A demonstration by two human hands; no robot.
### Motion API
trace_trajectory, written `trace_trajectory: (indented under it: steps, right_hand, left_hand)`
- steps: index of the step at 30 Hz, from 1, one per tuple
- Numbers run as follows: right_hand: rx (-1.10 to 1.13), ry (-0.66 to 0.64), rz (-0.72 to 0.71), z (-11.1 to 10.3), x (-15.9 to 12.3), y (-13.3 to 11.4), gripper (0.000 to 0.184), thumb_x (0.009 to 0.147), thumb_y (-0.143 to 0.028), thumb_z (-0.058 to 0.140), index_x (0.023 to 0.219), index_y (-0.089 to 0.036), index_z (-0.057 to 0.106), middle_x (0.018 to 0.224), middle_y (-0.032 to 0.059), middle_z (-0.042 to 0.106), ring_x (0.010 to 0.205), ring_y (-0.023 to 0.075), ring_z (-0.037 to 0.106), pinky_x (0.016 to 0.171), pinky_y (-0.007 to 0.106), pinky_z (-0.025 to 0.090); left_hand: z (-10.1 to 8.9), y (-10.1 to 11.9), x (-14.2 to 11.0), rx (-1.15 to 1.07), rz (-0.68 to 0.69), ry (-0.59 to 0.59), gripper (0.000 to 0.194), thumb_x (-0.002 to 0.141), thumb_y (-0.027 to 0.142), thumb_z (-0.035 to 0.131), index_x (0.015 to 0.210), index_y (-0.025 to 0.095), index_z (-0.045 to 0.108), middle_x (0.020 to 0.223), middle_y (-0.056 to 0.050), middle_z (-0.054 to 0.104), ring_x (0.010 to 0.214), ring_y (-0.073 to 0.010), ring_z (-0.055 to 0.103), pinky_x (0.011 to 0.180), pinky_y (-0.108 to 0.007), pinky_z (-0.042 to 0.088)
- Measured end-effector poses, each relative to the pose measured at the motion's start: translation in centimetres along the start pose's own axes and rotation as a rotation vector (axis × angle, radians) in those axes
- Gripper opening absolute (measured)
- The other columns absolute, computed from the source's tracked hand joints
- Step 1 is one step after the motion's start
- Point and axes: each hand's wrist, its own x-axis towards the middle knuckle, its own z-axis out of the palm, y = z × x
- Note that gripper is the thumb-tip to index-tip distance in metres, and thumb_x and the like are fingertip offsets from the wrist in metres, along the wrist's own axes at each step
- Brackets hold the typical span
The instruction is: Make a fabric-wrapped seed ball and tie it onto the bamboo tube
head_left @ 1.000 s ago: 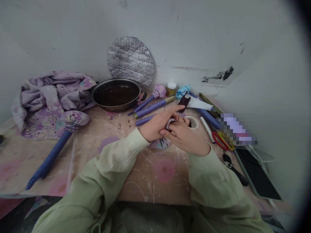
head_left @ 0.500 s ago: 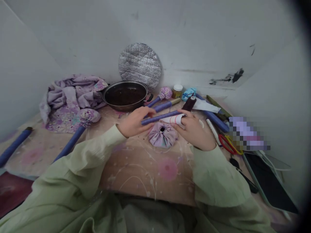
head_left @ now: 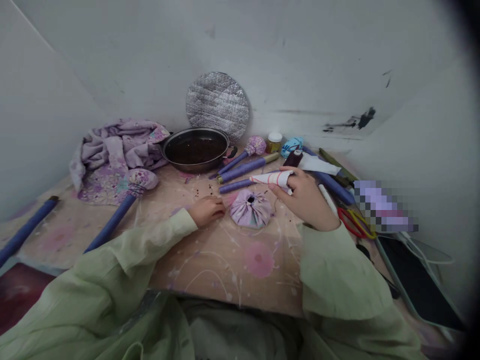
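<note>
My right hand [head_left: 307, 197] is closed on a rolled white paper cone [head_left: 270, 179] with red lines, its narrow end pointing left. Below the cone sits a gathered purple floral cloth pouch [head_left: 250, 209] with a small dark hole on top. Just left of the pouch, my left hand [head_left: 207, 211] rests low over the table with its fingers curled together; whatever they hold, if anything, is hidden. Behind the pouch lies a blue-wrapped stick [head_left: 236, 186], partly covered by the cone. Small dark bits [head_left: 210, 189] are scattered on the table near it.
Further back stand a dark pan [head_left: 197, 150], a silver round pad [head_left: 217, 105] and a small jar [head_left: 274, 142]. Purple cloth [head_left: 112, 155] and a cloth-headed stick [head_left: 112, 220] lie left. Scissors [head_left: 356, 223] and a dark-screened tablet [head_left: 416, 280] lie right.
The blue-wrapped stick, between both hands before, now lies on the table. My left hand has come down beside the pouch. My right hand keeps the paper cone, now lifted a little.
</note>
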Motion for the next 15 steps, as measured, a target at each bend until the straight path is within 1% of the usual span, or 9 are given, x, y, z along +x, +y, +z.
trace_trajectory:
  steps: [2, 4, 7, 10, 12, 13, 15]
  right_hand:
    - [0.008, 0.005, 0.000, 0.0, 0.0, 0.1, 0.018, 0.081, -0.028, 0.054, 0.075, -0.018, 0.068, 0.094, 0.0118, 0.068, 0.112, 0.0310, 0.054, 0.091, 0.050, 0.038]
    - [0.013, 0.002, -0.002, -0.1, 0.1, 0.1, 0.019, 0.081, -0.028, 0.054, 0.075, -0.017, 0.068, 0.094, 0.0123, 0.068, 0.112, 0.0315, 0.054, 0.091, 0.050, 0.039]
    - [0.005, 0.015, 0.002, -0.2, 0.1, 0.1, 0.019, 0.081, -0.030, 0.055, 0.078, -0.017, 0.069, 0.096, 0.0131, 0.067, 0.110, 0.0322, 0.055, 0.089, 0.052, 0.039]
    - [0.009, 0.040, -0.001, -0.4, 0.1, 0.1, 0.018, 0.081, -0.030, 0.055, 0.078, -0.017, 0.068, 0.096, 0.0132, 0.067, 0.109, 0.0319, 0.056, 0.090, 0.052, 0.039]
    - [0.019, 0.052, -0.003, -0.4, 0.1, 0.2, 0.018, 0.080, -0.030, 0.055, 0.076, -0.018, 0.068, 0.095, 0.0127, 0.067, 0.107, 0.0312, 0.056, 0.089, 0.052, 0.040]
    - [0.022, 0.056, -0.001, -0.4, 0.1, 0.2, 0.018, 0.080, -0.030, 0.055, 0.076, -0.018, 0.068, 0.095, 0.0124, 0.067, 0.106, 0.0310, 0.057, 0.089, 0.052, 0.040]
    - [0.023, 0.057, 0.008, -0.5, 0.1, 0.3, 0.018, 0.079, -0.030, 0.055, 0.076, -0.018, 0.068, 0.095, 0.0121, 0.066, 0.105, 0.0307, 0.057, 0.088, 0.052, 0.041]
  left_hand:
    - [0.2, 0.1, 0.0, -0.073, -0.038, -0.002, 0.018, 0.086, 0.023, 0.049, 0.080, 0.016, 0.064, 0.081, -0.006, 0.062, 0.077, -0.0160, 0.057, 0.073, -0.028, 0.041]
    - [0.2, -0.3, 0.0, -0.162, -0.113, 0.021, 0.016, 0.084, 0.023, 0.050, 0.077, 0.016, 0.062, 0.081, -0.006, 0.061, 0.078, -0.0166, 0.056, 0.076, -0.030, 0.042]
    - [-0.3, -1.9, -0.3, -0.244, -0.252, 0.103, 0.015, 0.083, 0.022, 0.048, 0.077, 0.014, 0.059, 0.082, -0.008, 0.061, 0.080, -0.0181, 0.056, 0.081, -0.034, 0.043]
    - [-1.0, -3.2, -1.0, -0.331, -0.368, 0.190, 0.012, 0.082, 0.020, 0.048, 0.083, 0.014, 0.059, 0.088, -0.010, 0.062, 0.084, -0.0191, 0.058, 0.084, -0.037, 0.043]
    - [-0.8, -2.8, -1.4, -0.416, -0.401, 0.206, 0.014, 0.082, 0.022, 0.050, 0.088, 0.015, 0.059, 0.089, -0.010, 0.065, 0.080, -0.0182, 0.061, 0.079, -0.036, 0.047]
    - [-0.6, -2.2, -1.6, -0.491, -0.407, 0.190, 0.016, 0.083, 0.024, 0.050, 0.090, 0.015, 0.060, 0.089, -0.010, 0.066, 0.077, -0.0177, 0.062, 0.075, -0.035, 0.049]
    - [0.0, -1.0, -1.7, -0.754, -0.449, 0.138, 0.019, 0.083, 0.027, 0.051, 0.091, 0.014, 0.062, 0.087, -0.011, 0.069, 0.072, -0.0179, 0.066, 0.069, -0.033, 0.051]
